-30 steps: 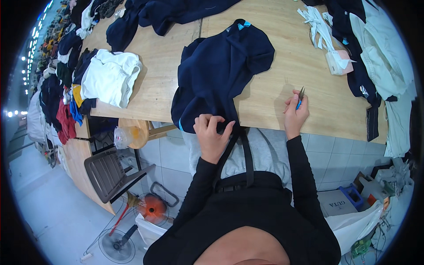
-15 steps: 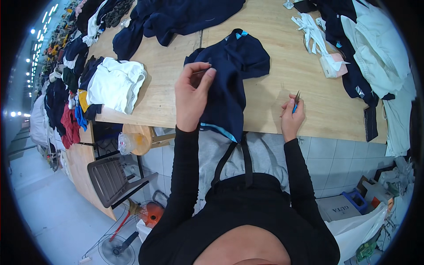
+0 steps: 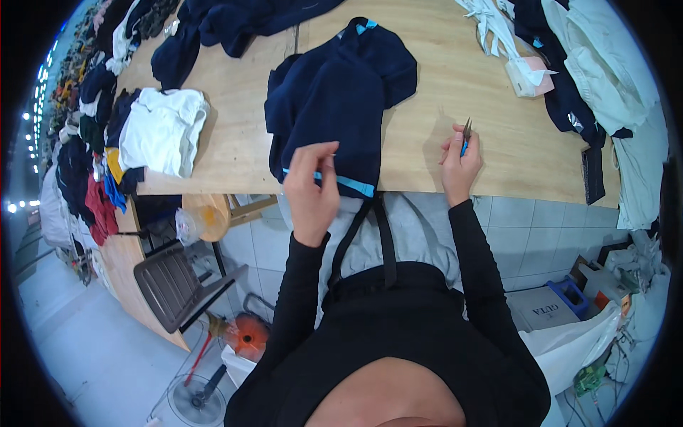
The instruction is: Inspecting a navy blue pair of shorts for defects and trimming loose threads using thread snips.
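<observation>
A navy blue garment point(image 3: 327, 107) lies on the wooden table in front of me, with a light blue strip along its near hem and a light blue patch at its far end. My left hand point(image 3: 313, 192) is over the near hem, thumb and fingers curled together in a pinch. Whatever it holds, if anything, is too small to make out. To the right of the garment, my right hand point(image 3: 461, 164) is closed around small thread snips point(image 3: 466, 135) with blue on the handle, blades pointing away from me.
White folded clothes point(image 3: 163, 132) lie on the left of the table point(image 3: 427, 85). Another navy garment point(image 3: 242, 25) is at the back. A tissue box point(image 3: 530, 76) and white and navy clothes point(image 3: 605, 85) lie on the right. A plastic chair point(image 3: 167, 288) and a fan point(image 3: 196, 398) stand lower left.
My left hand has come back toward me, from the garment's middle to its near hem. The garment now lies spread wider. My right hand still holds the snips.
</observation>
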The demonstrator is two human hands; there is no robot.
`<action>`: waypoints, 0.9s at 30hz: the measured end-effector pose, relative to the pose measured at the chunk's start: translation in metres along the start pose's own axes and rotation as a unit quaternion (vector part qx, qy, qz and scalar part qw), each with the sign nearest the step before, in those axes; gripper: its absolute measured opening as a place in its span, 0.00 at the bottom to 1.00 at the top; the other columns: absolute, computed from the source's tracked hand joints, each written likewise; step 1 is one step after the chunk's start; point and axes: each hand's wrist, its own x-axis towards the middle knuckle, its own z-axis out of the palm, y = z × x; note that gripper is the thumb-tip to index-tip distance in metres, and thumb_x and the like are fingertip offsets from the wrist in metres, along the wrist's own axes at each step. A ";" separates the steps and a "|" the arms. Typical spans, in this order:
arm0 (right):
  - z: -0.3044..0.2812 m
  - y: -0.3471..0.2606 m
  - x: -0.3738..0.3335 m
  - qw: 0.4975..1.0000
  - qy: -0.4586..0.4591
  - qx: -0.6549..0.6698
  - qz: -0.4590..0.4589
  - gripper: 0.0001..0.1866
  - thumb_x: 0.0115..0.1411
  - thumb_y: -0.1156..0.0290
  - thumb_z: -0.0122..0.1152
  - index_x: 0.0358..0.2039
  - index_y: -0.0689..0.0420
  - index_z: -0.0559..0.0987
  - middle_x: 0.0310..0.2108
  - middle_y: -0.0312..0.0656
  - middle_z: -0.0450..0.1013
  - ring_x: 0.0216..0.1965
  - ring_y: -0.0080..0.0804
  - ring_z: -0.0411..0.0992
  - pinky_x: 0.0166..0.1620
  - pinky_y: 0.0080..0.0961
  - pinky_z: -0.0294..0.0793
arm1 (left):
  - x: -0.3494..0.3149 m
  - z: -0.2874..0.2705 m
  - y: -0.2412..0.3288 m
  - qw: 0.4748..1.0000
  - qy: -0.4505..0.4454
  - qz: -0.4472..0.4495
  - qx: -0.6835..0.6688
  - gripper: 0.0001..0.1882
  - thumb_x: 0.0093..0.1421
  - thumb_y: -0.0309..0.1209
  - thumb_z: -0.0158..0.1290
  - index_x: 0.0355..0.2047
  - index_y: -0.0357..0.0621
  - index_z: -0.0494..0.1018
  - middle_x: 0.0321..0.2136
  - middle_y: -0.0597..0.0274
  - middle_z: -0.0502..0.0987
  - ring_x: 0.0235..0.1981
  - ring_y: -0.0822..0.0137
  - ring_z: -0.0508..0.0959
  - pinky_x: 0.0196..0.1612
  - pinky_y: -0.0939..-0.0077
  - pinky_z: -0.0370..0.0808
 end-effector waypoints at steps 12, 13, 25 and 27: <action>0.003 -0.003 0.001 0.999 0.000 0.023 0.022 0.10 0.78 0.69 0.55 0.51 0.61 0.80 0.25 0.36 0.76 0.20 0.18 0.70 0.24 0.22 0.70 | -0.059 0.036 -0.012 0.998 -0.021 -0.027 0.055 0.17 0.56 0.25 0.71 0.44 0.38 0.78 0.38 0.54 0.77 0.37 0.55 0.80 0.41 0.66 0.77; 0.004 -0.004 -0.001 1.000 0.001 0.024 0.017 0.10 0.78 0.69 0.55 0.51 0.61 0.80 0.25 0.36 0.76 0.20 0.18 0.70 0.24 0.22 0.70 | -0.062 0.043 -0.012 0.995 -0.022 -0.018 0.091 0.21 0.54 0.28 0.73 0.45 0.39 0.77 0.39 0.53 0.75 0.38 0.50 0.79 0.42 0.61 0.78; -0.001 -0.007 0.001 1.000 -0.003 0.018 0.009 0.11 0.79 0.68 0.55 0.51 0.61 0.79 0.25 0.36 0.76 0.20 0.19 0.70 0.24 0.22 0.70 | -0.055 0.037 -0.012 0.998 -0.026 -0.033 0.040 0.15 0.55 0.27 0.70 0.41 0.41 0.79 0.39 0.55 0.78 0.41 0.52 0.82 0.42 0.61 0.79; 0.000 -0.002 0.002 1.000 -0.001 0.005 0.010 0.11 0.79 0.67 0.55 0.51 0.61 0.80 0.25 0.37 0.76 0.19 0.19 0.70 0.24 0.23 0.70 | -0.044 0.051 -0.007 0.986 -0.035 -0.025 0.161 0.19 0.53 0.33 0.73 0.41 0.41 0.78 0.37 0.55 0.76 0.43 0.49 0.79 0.44 0.57 0.77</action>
